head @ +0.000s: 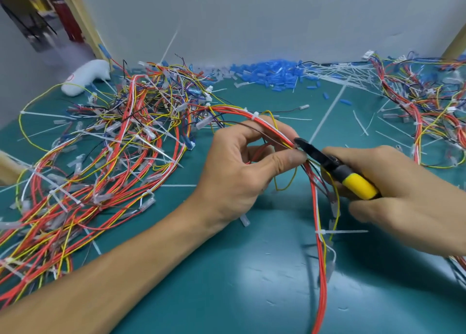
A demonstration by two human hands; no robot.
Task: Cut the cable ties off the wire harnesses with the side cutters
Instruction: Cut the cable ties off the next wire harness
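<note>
Over the green table (252,270), the left hand (242,167) is pinching a wire harness (321,258) taut for the side cutters (335,167) the right hand (403,189) is clasping.

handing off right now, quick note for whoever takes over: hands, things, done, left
Left hand pinches the held harness beside the cutter tips.
Right hand grips the side cutters, tips at the wires.
Done: loose white ties lie at the mat's back edge.
Left: the white tie lower on this harness, and ties across the tangled pile at left.
</note>
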